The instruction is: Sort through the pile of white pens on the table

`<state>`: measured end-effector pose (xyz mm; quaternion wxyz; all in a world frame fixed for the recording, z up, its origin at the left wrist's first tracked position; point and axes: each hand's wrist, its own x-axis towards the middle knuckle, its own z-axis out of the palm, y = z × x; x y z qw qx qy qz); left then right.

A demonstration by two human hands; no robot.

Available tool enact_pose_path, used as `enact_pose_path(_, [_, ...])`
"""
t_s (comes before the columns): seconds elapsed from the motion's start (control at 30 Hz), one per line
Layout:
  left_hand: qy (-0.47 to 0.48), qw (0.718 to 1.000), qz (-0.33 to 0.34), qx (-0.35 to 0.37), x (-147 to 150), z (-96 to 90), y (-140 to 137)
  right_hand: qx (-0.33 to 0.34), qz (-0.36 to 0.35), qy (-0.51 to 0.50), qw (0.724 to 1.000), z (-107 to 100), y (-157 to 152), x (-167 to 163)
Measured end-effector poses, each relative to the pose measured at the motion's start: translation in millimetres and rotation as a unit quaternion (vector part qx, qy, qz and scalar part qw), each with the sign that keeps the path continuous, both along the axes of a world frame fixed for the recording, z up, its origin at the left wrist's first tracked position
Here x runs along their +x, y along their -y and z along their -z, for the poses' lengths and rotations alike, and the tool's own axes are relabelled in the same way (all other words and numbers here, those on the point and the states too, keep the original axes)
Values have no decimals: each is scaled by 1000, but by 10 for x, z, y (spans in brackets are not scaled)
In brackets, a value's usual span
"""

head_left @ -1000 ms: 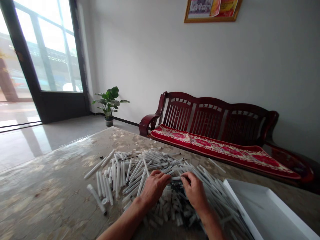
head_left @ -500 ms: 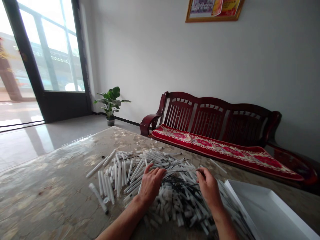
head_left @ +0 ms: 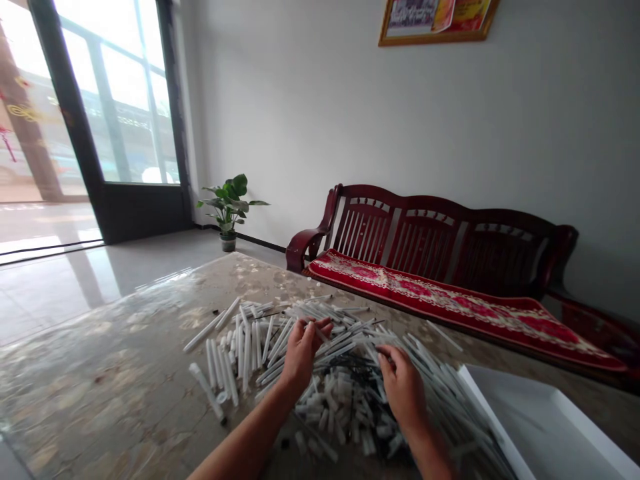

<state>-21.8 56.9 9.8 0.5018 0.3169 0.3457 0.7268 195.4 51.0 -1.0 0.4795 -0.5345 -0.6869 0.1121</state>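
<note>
Above a heap of pen parts, my left hand (head_left: 301,352) is closed around a pale, translucent pen barrel (head_left: 321,333), which slants out between its fingers. My right hand (head_left: 401,379) is lower and to the right, thumb and fingertips pinched together; what they hold, if anything, is too small to make out. Long white pen barrels (head_left: 244,347) lie spread to the left and behind the hands. Between my wrists sits a pile of short whitish pen caps (head_left: 334,399), with thin dark pieces (head_left: 357,373) among them.
A shallow white tray (head_left: 545,427) stands at the right of the table, whose patterned cover (head_left: 125,373) reaches left. Behind is a dark red wooden bench (head_left: 415,233) with a red floral runner (head_left: 410,287). A potted plant (head_left: 229,207) stands near the glass door (head_left: 130,120).
My left hand has turned and lifted slightly, and a pen barrel now shows in its fingers. My right hand has moved left and a little down. The view has shifted slightly.
</note>
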Motion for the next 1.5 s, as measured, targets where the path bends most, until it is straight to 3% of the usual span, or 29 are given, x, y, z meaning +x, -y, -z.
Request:
enact_pose_path(0.07, [-44,999,-20,2,-54,-4,-18,12,-12,25,1000,-15,46,-51])
enact_pose_path(0.17, [-217,970,-107,3,-198,3,-39,18,-14,42,999,0,68,-75])
enact_pose_path(0.23, [-350,920,-176,-24,-310,6,-37,20,-11,48,999,29,57,-66])
enact_pose_path(0.33, [-523,808,-268,-45,-427,-5,-2,24,1,49,999,62,31,-38])
enact_pose_path(0.4, [-600,743,-294,-38,-437,-29,34,26,13,48,998,63,20,-22])
enact_pose_path(0.47, [-656,704,-270,-33,-391,-72,62,28,23,48,998,48,15,-12])
enact_pose_path(0.63, [-771,621,-134,-35,-190,-220,-7,34,24,50,998,-14,23,-8])
enact_pose_path(0.73, [-806,581,-105,-33,-110,-249,-131,30,24,52,998,-47,40,-10])
enact_pose_path(1.03, [-831,545,-106,-29,-41,-33,-386,30,28,63,997,-69,55,-21])
enact_pose_path(1.23, [-832,545,-101,20,-129,-98,-336,18,21,41,999,-51,42,-20])
enact_pose_path(1.33, [-816,563,-115,60,-111,-78,-165,-4,17,5,1000,-53,30,-9])
enact_pose_path(1.4, [-785,592,-143,116,-61,-13,-10,-42,12,-14,999,-69,32,0])
enact_pose_path(1.5, [-757,612,-161,165,22,94,195,-102,-2,-20,995,-115,58,-5])
